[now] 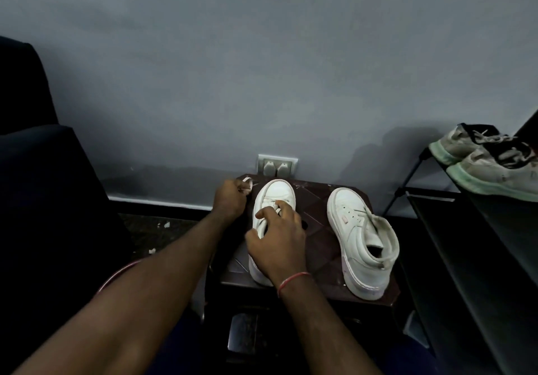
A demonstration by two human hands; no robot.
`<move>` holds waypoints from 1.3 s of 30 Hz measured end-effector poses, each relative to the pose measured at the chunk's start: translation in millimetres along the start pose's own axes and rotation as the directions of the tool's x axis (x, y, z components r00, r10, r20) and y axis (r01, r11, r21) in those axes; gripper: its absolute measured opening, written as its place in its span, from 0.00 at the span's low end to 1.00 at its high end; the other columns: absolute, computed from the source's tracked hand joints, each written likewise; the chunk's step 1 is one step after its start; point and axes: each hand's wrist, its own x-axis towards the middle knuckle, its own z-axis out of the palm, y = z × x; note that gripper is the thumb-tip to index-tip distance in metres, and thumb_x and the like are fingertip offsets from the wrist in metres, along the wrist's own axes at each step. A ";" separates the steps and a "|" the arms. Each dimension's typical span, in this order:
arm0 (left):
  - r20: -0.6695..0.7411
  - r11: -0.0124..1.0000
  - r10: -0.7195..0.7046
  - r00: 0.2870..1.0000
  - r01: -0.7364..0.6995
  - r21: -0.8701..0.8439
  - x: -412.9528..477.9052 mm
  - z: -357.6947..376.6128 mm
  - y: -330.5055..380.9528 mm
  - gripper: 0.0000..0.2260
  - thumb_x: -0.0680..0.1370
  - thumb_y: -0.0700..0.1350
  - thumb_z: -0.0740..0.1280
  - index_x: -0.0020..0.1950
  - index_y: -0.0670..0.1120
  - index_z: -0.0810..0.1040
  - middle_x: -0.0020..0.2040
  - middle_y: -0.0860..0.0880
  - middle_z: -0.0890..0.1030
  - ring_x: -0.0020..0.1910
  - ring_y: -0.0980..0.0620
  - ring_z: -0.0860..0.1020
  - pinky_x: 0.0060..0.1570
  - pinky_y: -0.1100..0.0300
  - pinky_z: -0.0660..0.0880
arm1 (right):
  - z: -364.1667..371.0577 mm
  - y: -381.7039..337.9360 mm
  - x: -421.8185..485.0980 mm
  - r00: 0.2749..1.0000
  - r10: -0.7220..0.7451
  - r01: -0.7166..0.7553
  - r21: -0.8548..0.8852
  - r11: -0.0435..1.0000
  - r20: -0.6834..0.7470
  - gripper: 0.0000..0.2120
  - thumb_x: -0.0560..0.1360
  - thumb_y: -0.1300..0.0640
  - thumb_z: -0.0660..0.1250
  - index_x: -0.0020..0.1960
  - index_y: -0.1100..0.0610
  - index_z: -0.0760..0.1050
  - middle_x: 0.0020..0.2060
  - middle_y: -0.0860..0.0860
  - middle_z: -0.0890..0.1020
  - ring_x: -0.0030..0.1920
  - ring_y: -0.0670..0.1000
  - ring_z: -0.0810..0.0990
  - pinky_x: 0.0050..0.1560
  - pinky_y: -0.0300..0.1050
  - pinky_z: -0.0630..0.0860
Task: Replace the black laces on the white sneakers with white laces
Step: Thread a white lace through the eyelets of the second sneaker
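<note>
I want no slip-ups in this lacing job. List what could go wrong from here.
1. The left hand pulls the white lace sideways; if the right hand, gripping the sneaker, loosens, the shoe may twist or slide on the small table.
2. The second sneaker stands with its heel close to the table's front edge; a nudge from an arm could tip it off.
3. The scene is dim, so an eyelet may be missed.

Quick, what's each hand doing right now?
Left hand: closed, gripping a white lace.
Right hand: curled over the sneaker beneath it, holding it.
</note>
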 end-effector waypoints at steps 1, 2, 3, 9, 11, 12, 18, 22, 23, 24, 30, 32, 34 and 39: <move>-0.007 0.993 -0.064 0.998 0.063 -0.099 5.3 -4.7 0.9 0.06 0.76 0.36 0.69 0.51 0.40 0.83 0.50 0.42 0.84 0.51 0.46 0.81 0.49 0.62 0.71 | 1.8 -4.8 7.1 1.000 0.009 -0.009 -0.009 1.000 0.013 0.21 0.63 0.47 0.61 0.54 0.48 0.78 0.66 0.49 0.73 0.65 0.55 0.69 0.62 0.50 0.70; -0.015 0.975 -0.101 0.995 0.096 -0.202 9.7 -8.9 2.2 0.05 0.75 0.36 0.70 0.49 0.39 0.83 0.48 0.43 0.83 0.50 0.49 0.80 0.49 0.62 0.72 | 4.5 -8.3 14.6 1.000 0.019 -0.018 -0.015 1.000 0.022 0.22 0.63 0.47 0.61 0.56 0.48 0.78 0.65 0.49 0.72 0.65 0.55 0.69 0.61 0.51 0.70; -0.035 0.954 -0.118 0.992 0.103 -0.282 12.8 -17.1 6.7 0.04 0.75 0.35 0.70 0.48 0.39 0.83 0.46 0.44 0.83 0.48 0.51 0.79 0.49 0.62 0.72 | 6.9 -14.1 22.9 0.999 0.027 -0.027 -0.016 1.000 0.036 0.23 0.64 0.47 0.62 0.58 0.48 0.77 0.65 0.50 0.72 0.65 0.56 0.69 0.61 0.51 0.70; -0.152 0.938 -0.033 0.988 -0.022 -0.345 14.8 -41.3 31.1 0.07 0.76 0.35 0.69 0.53 0.37 0.83 0.50 0.42 0.83 0.48 0.53 0.78 0.51 0.63 0.73 | 15.6 -39.1 59.1 0.983 0.072 -0.084 0.065 0.994 0.169 0.39 0.67 0.51 0.68 0.75 0.56 0.59 0.70 0.55 0.67 0.70 0.59 0.63 0.69 0.53 0.65; -0.169 0.954 0.003 0.986 -0.053 -0.293 10.7 -42.8 36.0 0.07 0.76 0.35 0.68 0.52 0.38 0.83 0.50 0.41 0.84 0.48 0.51 0.80 0.52 0.61 0.74 | 14.7 -41.9 65.9 0.967 0.075 -0.103 0.102 0.990 0.243 0.41 0.69 0.52 0.69 0.77 0.58 0.55 0.72 0.57 0.64 0.73 0.59 0.61 0.72 0.52 0.62; -0.175 0.959 0.020 0.984 -0.068 -0.274 7.7 -43.3 39.3 0.07 0.76 0.35 0.68 0.52 0.38 0.83 0.50 0.41 0.84 0.48 0.51 0.80 0.51 0.61 0.74 | 11.3 -41.6 67.1 0.954 0.070 -0.119 0.152 0.981 0.292 0.42 0.69 0.53 0.70 0.78 0.58 0.53 0.73 0.57 0.63 0.74 0.59 0.60 0.72 0.51 0.60; -0.145 0.942 0.157 0.977 -0.192 -0.276 -22.2 -28.7 86.1 0.11 0.75 0.33 0.65 0.50 0.44 0.84 0.46 0.46 0.84 0.46 0.52 0.81 0.51 0.60 0.76 | -58.1 -9.2 53.7 0.969 0.018 -0.088 0.275 0.957 0.247 0.23 0.71 0.56 0.71 0.65 0.58 0.74 0.60 0.57 0.80 0.62 0.56 0.77 0.59 0.42 0.72; -0.024 0.866 0.211 0.977 -0.198 -0.459 -57.1 1.1 125.3 0.10 0.75 0.32 0.66 0.49 0.43 0.83 0.42 0.45 0.83 0.40 0.51 0.81 0.45 0.56 0.79 | -110.0 35.9 37.5 0.998 0.062 -0.059 0.143 0.988 -0.020 0.15 0.69 0.50 0.69 0.53 0.55 0.80 0.50 0.55 0.84 0.54 0.56 0.80 0.57 0.51 0.75; 0.037 0.850 0.222 0.974 -0.174 -0.497 -70.1 12.8 135.5 0.09 0.76 0.31 0.65 0.49 0.43 0.82 0.40 0.46 0.83 0.37 0.54 0.80 0.41 0.59 0.78 | -122.7 50.3 33.9 0.991 0.099 -0.092 0.078 0.993 -0.087 0.16 0.68 0.48 0.67 0.52 0.54 0.80 0.50 0.55 0.84 0.54 0.57 0.80 0.58 0.52 0.75; 0.095 0.834 0.219 0.971 -0.136 -0.534 -81.3 22.9 140.8 0.09 0.76 0.30 0.65 0.49 0.42 0.81 0.37 0.48 0.81 0.33 0.58 0.79 0.36 0.63 0.77 | -130.8 63.3 33.3 0.983 0.133 -0.131 0.023 0.991 -0.128 0.17 0.67 0.47 0.67 0.52 0.54 0.80 0.50 0.55 0.83 0.55 0.58 0.79 0.58 0.53 0.75; 0.275 0.901 0.174 0.946 -0.041 -0.431 -116.2 77.3 125.7 0.13 0.74 0.28 0.63 0.47 0.42 0.84 0.45 0.43 0.85 0.41 0.51 0.82 0.45 0.53 0.81 | -141.0 112.6 25.3 0.900 0.415 -0.428 0.091 0.899 0.132 0.20 0.74 0.49 0.68 0.63 0.58 0.76 0.60 0.56 0.81 0.61 0.56 0.78 0.62 0.45 0.73; 0.294 0.925 0.128 0.947 -0.007 -0.380 -120.1 80.6 115.5 0.12 0.73 0.30 0.65 0.46 0.43 0.85 0.45 0.43 0.86 0.43 0.50 0.83 0.49 0.48 0.81 | -134.3 109.2 21.9 0.893 0.431 -0.444 0.100 0.890 0.130 0.21 0.75 0.49 0.65 0.66 0.56 0.75 0.62 0.55 0.79 0.63 0.55 0.77 0.63 0.43 0.71; 0.299 0.922 0.097 0.949 0.028 -0.387 -122.2 76.0 106.8 0.10 0.73 0.33 0.67 0.46 0.44 0.85 0.45 0.42 0.85 0.45 0.47 0.84 0.50 0.46 0.81 | -126.0 99.5 18.2 0.907 0.411 -0.418 0.075 0.905 0.089 0.19 0.74 0.48 0.65 0.63 0.54 0.77 0.61 0.55 0.81 0.62 0.56 0.78 0.61 0.44 0.73; 0.148 0.937 0.145 0.978 -0.088 -0.338 -127.5 43.0 82.7 0.05 0.73 0.36 0.70 0.48 0.42 0.84 0.43 0.48 0.84 0.41 0.55 0.81 0.45 0.63 0.76 | -99.1 70.2 -2.3 0.945 0.312 -0.322 0.123 0.939 0.096 0.18 0.74 0.44 0.66 0.59 0.50 0.79 0.58 0.51 0.82 0.60 0.54 0.79 0.56 0.40 0.72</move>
